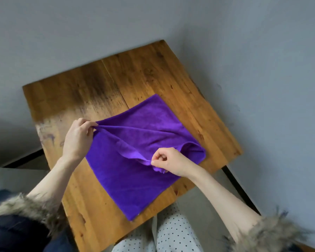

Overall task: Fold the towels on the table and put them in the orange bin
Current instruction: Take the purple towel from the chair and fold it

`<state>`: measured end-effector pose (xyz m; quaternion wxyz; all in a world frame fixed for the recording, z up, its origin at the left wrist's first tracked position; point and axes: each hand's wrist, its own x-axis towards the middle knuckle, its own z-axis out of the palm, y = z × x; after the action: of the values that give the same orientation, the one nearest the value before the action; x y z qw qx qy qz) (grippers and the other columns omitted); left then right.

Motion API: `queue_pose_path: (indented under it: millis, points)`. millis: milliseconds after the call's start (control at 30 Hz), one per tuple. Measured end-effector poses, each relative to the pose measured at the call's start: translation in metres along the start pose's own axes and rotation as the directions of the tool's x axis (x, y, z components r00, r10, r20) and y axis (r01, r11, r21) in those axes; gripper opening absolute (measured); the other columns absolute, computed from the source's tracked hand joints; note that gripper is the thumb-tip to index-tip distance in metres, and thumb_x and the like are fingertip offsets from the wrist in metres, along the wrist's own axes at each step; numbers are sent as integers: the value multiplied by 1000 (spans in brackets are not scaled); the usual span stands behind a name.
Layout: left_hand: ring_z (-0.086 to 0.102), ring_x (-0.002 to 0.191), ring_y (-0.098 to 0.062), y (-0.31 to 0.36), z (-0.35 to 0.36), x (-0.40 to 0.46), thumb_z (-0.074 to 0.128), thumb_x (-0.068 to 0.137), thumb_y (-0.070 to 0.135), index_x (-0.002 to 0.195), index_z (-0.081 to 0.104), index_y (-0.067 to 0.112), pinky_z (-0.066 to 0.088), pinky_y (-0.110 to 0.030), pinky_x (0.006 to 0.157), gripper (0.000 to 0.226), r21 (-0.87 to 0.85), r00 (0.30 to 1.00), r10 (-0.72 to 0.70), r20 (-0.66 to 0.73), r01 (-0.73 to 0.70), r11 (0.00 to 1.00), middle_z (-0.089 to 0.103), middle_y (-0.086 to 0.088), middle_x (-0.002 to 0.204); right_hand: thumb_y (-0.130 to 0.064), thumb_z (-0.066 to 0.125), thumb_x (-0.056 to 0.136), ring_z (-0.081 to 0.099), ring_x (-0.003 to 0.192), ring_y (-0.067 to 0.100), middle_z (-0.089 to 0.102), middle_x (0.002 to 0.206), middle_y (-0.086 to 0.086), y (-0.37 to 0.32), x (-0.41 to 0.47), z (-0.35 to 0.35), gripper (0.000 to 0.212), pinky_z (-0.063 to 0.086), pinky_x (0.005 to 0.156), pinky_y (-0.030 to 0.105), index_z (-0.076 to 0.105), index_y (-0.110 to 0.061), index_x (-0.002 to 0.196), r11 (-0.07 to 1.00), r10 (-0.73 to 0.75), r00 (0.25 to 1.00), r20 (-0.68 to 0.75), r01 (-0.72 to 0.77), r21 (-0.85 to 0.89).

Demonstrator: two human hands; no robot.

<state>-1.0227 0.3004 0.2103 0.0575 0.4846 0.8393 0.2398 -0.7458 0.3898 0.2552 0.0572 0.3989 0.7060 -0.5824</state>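
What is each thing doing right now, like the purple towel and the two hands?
purple towel: partly folded, lying on the table, top layer lifted.
left hand: pinches the towel's left corner.
right hand: pinches the towel's edge.
wooden table: holds the towel.

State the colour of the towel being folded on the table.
The towel is solid purple, no pattern, seen in the head view, the only one.

Fur-trimmed navy sleeves [16,226], polka-dot trousers [173,235]
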Motion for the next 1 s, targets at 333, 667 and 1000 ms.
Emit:
queue_pose_path:
  millis: [333,667,1000]
  points:
    - [53,97,-41,-49,47,-46,58,66,-11,113,65,6,47,-51,78,50,148,919,60,390,-127,981,57,-21,109,-16,41,97,-6,144,31,-1,157,13,60,35,78,9,14,115,50,48,-11,98,888,180,984,11,-157,-432]
    - [52,98,-40,-48,53,-45,61,71,-5,115,61,5,46,-47,68,45,202,957,-20,290,-41,978,55,-21,108,-14,41,93,-5,145,28,-1,158,5,68,98,24,16,11,109,63,51,-6,103,703,78,997,-25,-72,-707]
    - [49,94,-38,-1,71,-78,56,81,1,119,56,5,48,-42,52,38,190,932,-275,235,233,954,51,-20,104,-12,45,93,-3,145,21,2,158,0,44,177,-36,8,9,115,50,51,-16,90,582,-95,995,-18,41,-812]
